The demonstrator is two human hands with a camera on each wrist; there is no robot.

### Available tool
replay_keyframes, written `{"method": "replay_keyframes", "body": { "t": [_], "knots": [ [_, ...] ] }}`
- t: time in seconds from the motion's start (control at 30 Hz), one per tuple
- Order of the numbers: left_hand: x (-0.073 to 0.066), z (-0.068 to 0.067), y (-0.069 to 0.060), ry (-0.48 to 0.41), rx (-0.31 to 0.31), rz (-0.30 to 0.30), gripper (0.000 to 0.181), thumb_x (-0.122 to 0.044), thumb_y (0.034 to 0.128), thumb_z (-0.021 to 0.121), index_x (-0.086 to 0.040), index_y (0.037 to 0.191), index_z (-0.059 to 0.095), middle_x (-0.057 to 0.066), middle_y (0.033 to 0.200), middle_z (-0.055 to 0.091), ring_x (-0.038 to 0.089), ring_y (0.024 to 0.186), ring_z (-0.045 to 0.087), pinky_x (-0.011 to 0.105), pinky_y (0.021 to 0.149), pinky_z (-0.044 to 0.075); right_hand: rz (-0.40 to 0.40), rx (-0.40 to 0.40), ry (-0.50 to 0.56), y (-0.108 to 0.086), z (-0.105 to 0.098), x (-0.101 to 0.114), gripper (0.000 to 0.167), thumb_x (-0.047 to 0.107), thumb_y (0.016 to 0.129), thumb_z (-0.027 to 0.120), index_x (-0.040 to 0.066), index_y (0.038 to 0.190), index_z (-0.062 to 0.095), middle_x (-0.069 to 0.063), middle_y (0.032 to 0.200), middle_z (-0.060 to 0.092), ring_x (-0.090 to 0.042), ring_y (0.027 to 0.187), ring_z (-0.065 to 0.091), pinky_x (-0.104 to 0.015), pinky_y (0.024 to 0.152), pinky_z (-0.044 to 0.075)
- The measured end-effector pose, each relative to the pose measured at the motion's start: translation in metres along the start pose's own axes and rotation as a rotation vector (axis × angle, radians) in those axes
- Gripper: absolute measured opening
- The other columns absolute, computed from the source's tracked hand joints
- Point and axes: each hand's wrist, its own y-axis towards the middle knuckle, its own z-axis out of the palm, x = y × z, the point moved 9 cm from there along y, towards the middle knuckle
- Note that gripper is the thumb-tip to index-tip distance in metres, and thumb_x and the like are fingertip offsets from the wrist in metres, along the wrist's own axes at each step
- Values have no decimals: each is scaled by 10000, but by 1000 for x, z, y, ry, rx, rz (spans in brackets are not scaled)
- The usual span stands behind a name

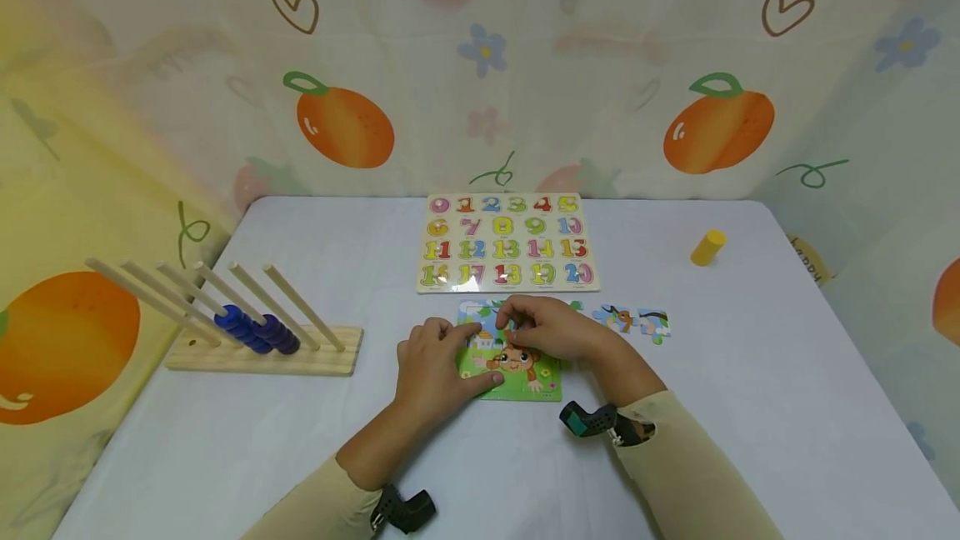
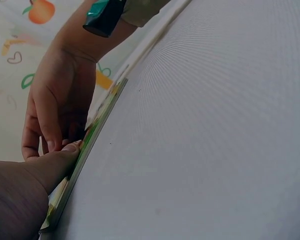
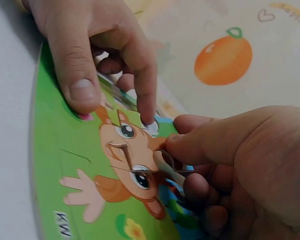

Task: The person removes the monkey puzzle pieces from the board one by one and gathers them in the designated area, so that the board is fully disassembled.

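Observation:
A jigsaw puzzle (image 1: 525,390) with a monkey on a green ground lies on the table in front of me. My left hand (image 1: 431,365) rests on its left side, thumb and forefinger spread apart and touching the picture. Over the upper part is my right hand (image 1: 555,329), which pinches a small puzzle piece (image 3: 170,167) between thumb and fingers, tilted up from the board near the monkey's head. The fingers hide most of this piece. In the left wrist view the puzzle (image 2: 92,132) shows only edge-on.
Loose puzzle pieces (image 1: 654,322) lie right of the puzzle. Behind it is a number board (image 1: 507,242). A wooden peg stand (image 1: 262,362) with blue and purple beads (image 1: 243,328) stands at the left. At the back right stands a yellow cylinder (image 1: 708,248).

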Motion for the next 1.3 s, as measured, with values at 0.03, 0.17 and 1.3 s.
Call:
{"method": "replay_keyframes", "body": {
  "t": [0.03, 0.17, 1.3],
  "knots": [
    [0, 0, 0, 0, -1, 1, 793, -666, 746, 902, -246, 1392, 717, 40, 1114, 533, 231, 1011, 478, 454, 835, 337, 2, 3, 10, 0, 0, -1, 166, 57, 1039, 656, 134, 1185, 676, -47, 914, 619, -195, 782, 579, -346, 735, 490],
    [0, 0, 0, 1, 0, 5, 797, -666, 749, 902, -244, 1398, 715, 43, 1125, 535, 237, 1021, 480, 457, 839, 336, 6, 11, 51, 1, -2, -3, 183, 36, 1041, 632, 131, 1192, 672, -57, 910, 600, -207, 778, 579, -350, 742, 497],
    [3, 3, 0, -11, 6, -9, 801, -664, 751, 900, -236, 1401, 710, 32, 1115, 515, 228, 1009, 457, 461, 866, 334, 42, 8, 111, -22, -31, -18, 213, 104, 1020, 677, 64, 1228, 700, -72, 1020, 646, -250, 923, 564, -367, 794, 483]
  ]
}}
